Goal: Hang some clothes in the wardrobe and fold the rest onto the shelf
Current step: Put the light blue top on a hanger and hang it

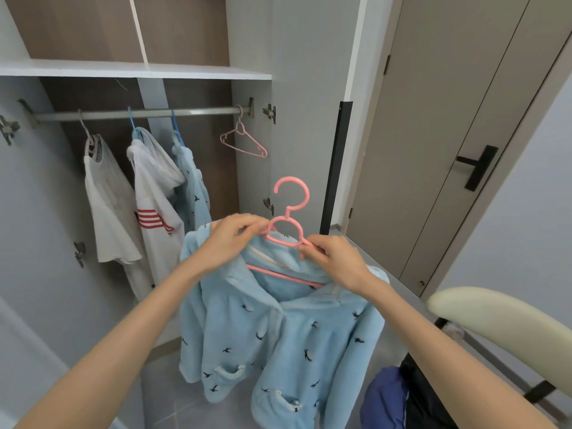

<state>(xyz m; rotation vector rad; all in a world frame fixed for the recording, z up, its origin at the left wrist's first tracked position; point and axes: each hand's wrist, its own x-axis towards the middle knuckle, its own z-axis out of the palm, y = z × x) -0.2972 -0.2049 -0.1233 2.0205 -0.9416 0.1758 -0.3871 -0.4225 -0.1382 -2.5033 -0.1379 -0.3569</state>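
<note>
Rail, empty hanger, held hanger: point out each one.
Rail (210, 111): head view, bare stretch near its right end.
Empty hanger (240, 127): head view, neck below its hook.
Held hanger (288, 212): head view, neck below its hook.

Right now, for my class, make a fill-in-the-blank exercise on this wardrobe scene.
The left hand and right hand grip a ____ hanger carrying the blue jacket.
The rail holds ____ hanging garments.
The empty hanger sits at the rail's ____ end.
Missing: pink, three, right.
</note>
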